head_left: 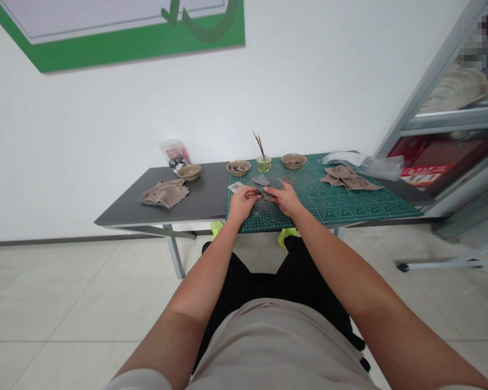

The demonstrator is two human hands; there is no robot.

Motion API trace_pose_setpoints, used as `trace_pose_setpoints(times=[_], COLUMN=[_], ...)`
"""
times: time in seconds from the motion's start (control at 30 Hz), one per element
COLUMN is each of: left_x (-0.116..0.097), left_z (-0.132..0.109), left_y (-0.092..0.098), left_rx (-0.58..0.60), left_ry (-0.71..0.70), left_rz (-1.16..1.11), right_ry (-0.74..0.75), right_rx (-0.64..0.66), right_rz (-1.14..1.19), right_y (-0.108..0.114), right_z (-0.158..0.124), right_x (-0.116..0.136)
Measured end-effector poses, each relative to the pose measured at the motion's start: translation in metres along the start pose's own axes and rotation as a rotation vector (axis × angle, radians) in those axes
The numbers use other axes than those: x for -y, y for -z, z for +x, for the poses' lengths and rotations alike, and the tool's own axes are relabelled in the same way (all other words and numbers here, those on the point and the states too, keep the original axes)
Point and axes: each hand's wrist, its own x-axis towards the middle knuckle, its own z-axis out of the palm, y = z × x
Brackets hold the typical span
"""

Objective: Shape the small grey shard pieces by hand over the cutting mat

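Left grip [242, 203] and right grip [282, 197] closed in on a thin grey sheet [273, 185], held just above a green cutting mat [350, 208].

The right grip pinched the sheet's near edge, while the left grip's fingers came in against it from the other side, though the distance hid whether they pinched it too. A second grey piece [260, 180] lay on the mat just beyond, and a small white card [235, 187] sat beside the left hand. Brushes [259, 145] stood in a glass jar [264, 163] between two tan bowls [238, 168], whose dark contents were too small to identify. A crumpled tan cloth [347, 177] lay on the mat, and another [165, 193] lay on the dark grey surface [203, 200]. The hands hid much of the sheet, so its shape and face could not be made out.
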Motion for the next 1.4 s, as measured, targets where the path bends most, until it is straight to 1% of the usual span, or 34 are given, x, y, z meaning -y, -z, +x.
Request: trace_pose_setpoints(times=[0.07, 0.23, 0.37, 0.53, 0.6, 0.7, 0.8, 0.9, 0.97, 1.03, 1.07, 1.13, 1.2, 1.27, 1.3, 1.4], left_x=[-0.003, -0.006, -0.007, -0.009, -0.009, -0.008, -0.007, -0.005, -0.003, -0.001, 0.001, 0.003, 0.005, 0.005, 0.005, 0.004], left_z=[-0.001, -0.002, -0.005, -0.008, -0.008, -0.009, -0.008, -0.005, -0.002, 0.001, 0.003, 0.005, 0.005, 0.005, 0.005, 0.005], left_y=[0.0, 0.0, 0.0, 0.0, 0.0, -0.001, -0.002, 0.0, 0.002, 0.003, 0.003, 0.003, 0.003, 0.004, 0.004, 0.006], left_rx=[0.03, 0.008, 0.043, -0.01, -0.009, 0.01, 0.007, -0.043, -0.098, -0.104, -0.101, -0.1, -0.087, -0.072, -0.066, -0.061], left_ry=[-0.001, -0.086, -0.064, -0.061, -0.06, -0.054, -0.025, -0.02, -0.042, -0.042, -0.034, -0.035, -0.046, -0.051, -0.05, -0.056], left_rz=[0.029, 0.169, 0.17, 0.256, 0.285, 0.28, 0.19, 0.124, 0.084, 0.034, -0.009, -0.068, -0.065, -0.017, 0.012, 0.081], right_ry=[-0.006, 0.001, 0.0, -0.04, -0.036, 0.013, 0.018, 0.025, 0.075, 0.165, 0.221, 0.333, 0.386, 0.396, 0.393, 0.367], right_rx=[0.024, 0.058, 0.103, 0.165, 0.173, 0.152, 0.1, 0.061, 0.029, -0.037, -0.076, -0.106, -0.099, -0.039, 0.012, 0.157], right_rz=[0.001, -0.034, -0.114, -0.166, -0.172, -0.161, -0.134, -0.12, -0.168, -0.327, -0.46, -0.801, -1.112, -1.346, -1.437, -1.606], right_y=[0.0, 0.002, 0.002, 0.0, 0.001, 0.003, 0.003, 0.0, -0.001, 0.0, 0.002, 0.007, 0.013, 0.018, 0.019, 0.015], right_z=[0.0, 0.002, 0.004, 0.004, 0.004, 0.004, 0.003, 0.002, 0.001, -0.002, -0.004, -0.011, -0.018, -0.026, -0.029, -0.038], right_x=[0.0, -0.005, -0.005, -0.004, -0.005, -0.006, -0.006, -0.006, -0.005, -0.003, -0.001, 0.005, 0.012, 0.017, 0.018, 0.015])
